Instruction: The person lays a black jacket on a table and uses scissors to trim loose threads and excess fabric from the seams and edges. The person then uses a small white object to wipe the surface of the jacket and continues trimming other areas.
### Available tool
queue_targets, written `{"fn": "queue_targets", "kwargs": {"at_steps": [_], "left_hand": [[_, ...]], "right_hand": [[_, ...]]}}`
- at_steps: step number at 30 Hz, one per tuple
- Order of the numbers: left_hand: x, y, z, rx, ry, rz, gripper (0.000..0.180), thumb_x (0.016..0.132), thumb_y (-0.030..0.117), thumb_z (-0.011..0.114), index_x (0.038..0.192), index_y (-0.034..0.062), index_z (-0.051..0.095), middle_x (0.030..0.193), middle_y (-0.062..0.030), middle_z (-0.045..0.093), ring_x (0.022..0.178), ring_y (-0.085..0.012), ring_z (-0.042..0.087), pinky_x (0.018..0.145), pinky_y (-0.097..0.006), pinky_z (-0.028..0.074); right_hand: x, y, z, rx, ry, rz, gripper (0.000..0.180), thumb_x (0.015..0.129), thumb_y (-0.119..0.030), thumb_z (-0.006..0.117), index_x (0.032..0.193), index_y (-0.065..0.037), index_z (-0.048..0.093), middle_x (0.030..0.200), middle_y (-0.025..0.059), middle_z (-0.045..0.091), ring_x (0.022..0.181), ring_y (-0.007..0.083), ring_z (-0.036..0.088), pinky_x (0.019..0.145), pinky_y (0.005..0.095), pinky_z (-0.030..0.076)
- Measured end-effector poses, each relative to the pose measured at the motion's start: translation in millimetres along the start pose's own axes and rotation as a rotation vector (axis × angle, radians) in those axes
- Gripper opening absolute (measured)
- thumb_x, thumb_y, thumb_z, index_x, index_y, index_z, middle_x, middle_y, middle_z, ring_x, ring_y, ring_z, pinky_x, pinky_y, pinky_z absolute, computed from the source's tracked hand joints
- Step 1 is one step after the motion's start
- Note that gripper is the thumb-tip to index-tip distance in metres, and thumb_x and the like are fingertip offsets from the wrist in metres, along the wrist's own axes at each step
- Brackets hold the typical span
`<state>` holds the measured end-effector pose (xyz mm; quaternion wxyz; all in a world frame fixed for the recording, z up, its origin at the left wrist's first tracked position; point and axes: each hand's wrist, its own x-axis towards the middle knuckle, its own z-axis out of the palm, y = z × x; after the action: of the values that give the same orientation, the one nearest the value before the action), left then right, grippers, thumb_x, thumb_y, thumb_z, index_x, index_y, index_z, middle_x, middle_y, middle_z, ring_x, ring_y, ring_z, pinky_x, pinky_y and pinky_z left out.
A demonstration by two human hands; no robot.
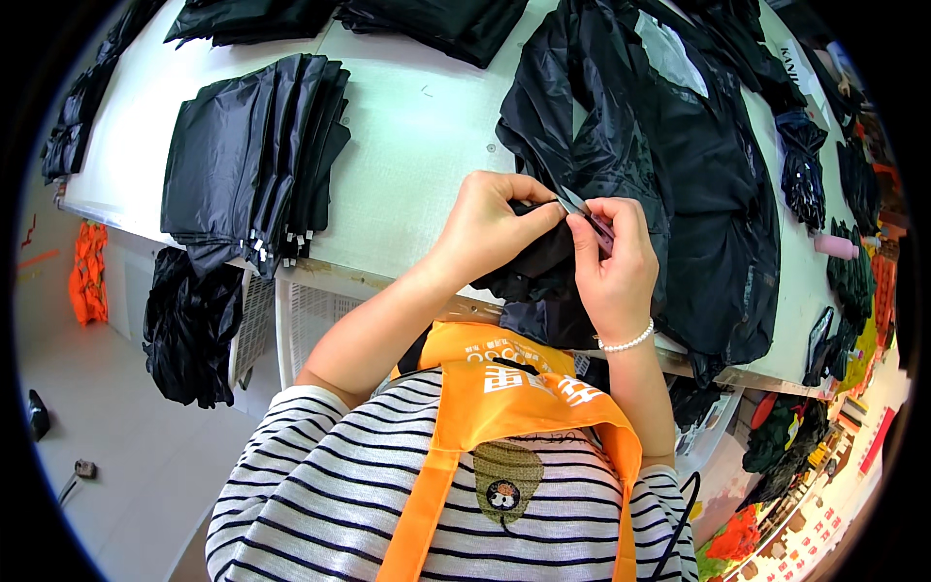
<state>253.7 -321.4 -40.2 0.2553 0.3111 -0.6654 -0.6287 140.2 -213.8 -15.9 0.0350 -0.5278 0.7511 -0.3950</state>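
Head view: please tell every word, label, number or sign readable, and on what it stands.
Orange apron: white printing, unquoted.
White item, upper right: dark lettering, unquoted.
Striped shirt: small lettering, partly covered, unclear.
Pale surface, lower right: red marks, too blurred.
White tabs on black stack: too small.

Pinches black cloth point(539, 260) with left hand point(493, 221), grips snips point(573, 200) in right hand point(618, 260) at near edge of table point(417, 136), right of folded stack point(247, 155).

Over the table point(417, 126), the right hand point(623, 276) hides part of a small cutter point(573, 201) (mostly its handle). Black stacks point(436, 24) at the table's far side are cut off; goods point(884, 291) right of the table blur.
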Motion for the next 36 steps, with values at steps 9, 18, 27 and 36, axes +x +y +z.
{"fn": "queue_targets", "kwargs": {"at_steps": [9,18,27,36], "left_hand": [[0,4,-1,0.037,-0.003,-0.008,0.018,0.074,0.012,0.069,0.08,-0.005,0.068,0.07,-0.0048,0.067,0.066,-0.0058,0.057,0.063,-0.021,0.047],[-18,-20,-30,0.423,-0.073,0.19,0.029,0.076,0.011,0.068,0.102,0.0008,0.065,0.099,-0.01,0.065,0.095,-0.0177,0.058,0.086,-0.031,0.043],[-31,29,-6,-0.226,-0.038,0.203,0.025,0.073,0.009,0.073,0.095,-0.0022,0.067,0.091,-0.0088,0.066,0.088,-0.0157,0.06,0.081,-0.027,0.046],[-40,35,2,-0.272,-0.041,0.191,0.017,0.073,0.005,0.073,0.089,-0.0018,0.068,0.086,-0.0059,0.066,0.081,-0.0106,0.06,0.076,-0.024,0.047]], "right_hand": [[-2,7,2,0.393,-0.037,0.202,0.016,0.086,-0.011,0.063,0.095,-0.003,0.053,0.081,0.0025,0.056,0.069,0.01,0.057,0.058,0.0212,0.046],[4,8,-22,2.179,-0.659,0.541,0.079,0.092,-0.025,0.052,0.145,-0.002,-0.002,0.055,-0.0035,0.029,0.042,0.0054,0.021,0.039,0.0212,0.019],[-8,-9,-26,2.019,-0.764,0.42,0.077,0.086,-0.01,0.05,0.144,0.003,0.0,0.05,-0.0023,0.034,0.04,0.0055,0.025,0.04,0.0217,0.022],[-17,-14,-35,1.955,-0.805,0.398,0.08,0.084,-0.006,0.047,0.143,0.003,-0.006,0.05,0.0003,0.035,0.037,0.0069,0.025,0.037,0.0236,0.021]]}}
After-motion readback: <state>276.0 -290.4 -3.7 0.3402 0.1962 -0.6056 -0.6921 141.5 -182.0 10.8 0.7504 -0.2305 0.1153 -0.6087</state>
